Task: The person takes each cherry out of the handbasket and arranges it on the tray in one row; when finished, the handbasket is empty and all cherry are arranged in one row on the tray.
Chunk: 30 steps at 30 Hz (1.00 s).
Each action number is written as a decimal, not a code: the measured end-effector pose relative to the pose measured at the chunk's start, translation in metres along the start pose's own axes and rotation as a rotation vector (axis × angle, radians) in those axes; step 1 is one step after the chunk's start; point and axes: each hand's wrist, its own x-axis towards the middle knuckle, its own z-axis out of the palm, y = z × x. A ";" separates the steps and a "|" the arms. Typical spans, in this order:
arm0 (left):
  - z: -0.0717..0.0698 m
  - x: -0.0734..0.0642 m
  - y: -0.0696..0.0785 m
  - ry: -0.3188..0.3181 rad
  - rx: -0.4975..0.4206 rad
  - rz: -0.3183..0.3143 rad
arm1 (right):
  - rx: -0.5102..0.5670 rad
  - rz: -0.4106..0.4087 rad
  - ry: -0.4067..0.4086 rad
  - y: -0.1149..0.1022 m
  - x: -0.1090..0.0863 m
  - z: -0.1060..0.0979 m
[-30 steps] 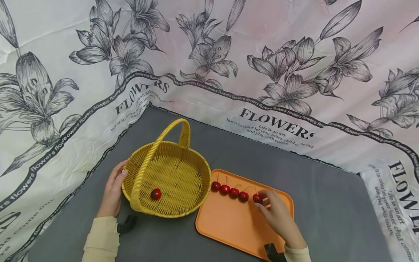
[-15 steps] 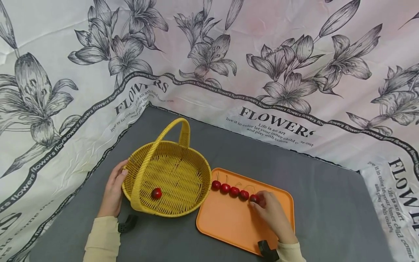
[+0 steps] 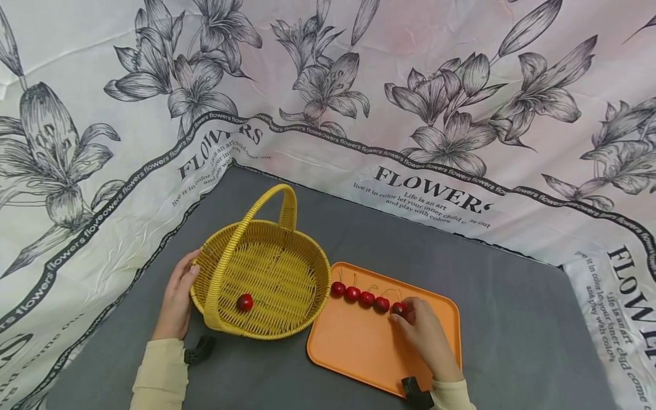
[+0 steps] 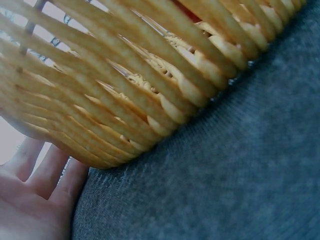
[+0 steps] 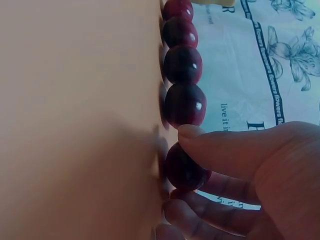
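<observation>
In the head view a yellow woven basket (image 3: 277, 273) with a tall handle stands on the left, one cherry (image 3: 245, 303) lying inside it. My left hand (image 3: 176, 299) touches the basket's outer left wall; the left wrist view shows its fingers extended against the weave (image 4: 125, 100). On the orange tray (image 3: 353, 353), several red cherries (image 3: 367, 299) with stems form a row along the far side. At the row's right end, my right hand (image 3: 422, 330) pinches another cherry (image 5: 184, 167) between thumb and fingers, low over the tray beside its neighbour.
A dark grey tabletop (image 3: 517, 330) lies under the basket and tray. White cloth (image 3: 328, 154) printed with black flowers and lettering hangs behind and at both sides. The basket's right rim comes close to the tray's left edge.
My right hand has moved left with the pinched cherry, bringing it up to the end of the row. The left hand and basket have stayed in place.
</observation>
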 end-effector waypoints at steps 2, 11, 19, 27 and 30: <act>0.000 0.001 0.000 -0.001 0.002 0.001 | -0.003 -0.004 0.003 0.000 0.000 0.000; 0.000 0.000 0.001 0.002 -0.002 -0.001 | -0.018 -0.023 0.024 -0.001 -0.002 0.002; -0.001 -0.001 0.001 0.002 -0.018 0.005 | -0.008 -0.025 0.032 -0.002 -0.001 0.005; 0.000 -0.001 0.001 -0.006 -0.032 0.015 | 0.005 -0.015 0.011 -0.002 -0.002 -0.001; 0.000 -0.001 0.001 -0.008 -0.032 0.019 | 0.004 -0.011 0.006 -0.006 -0.005 -0.005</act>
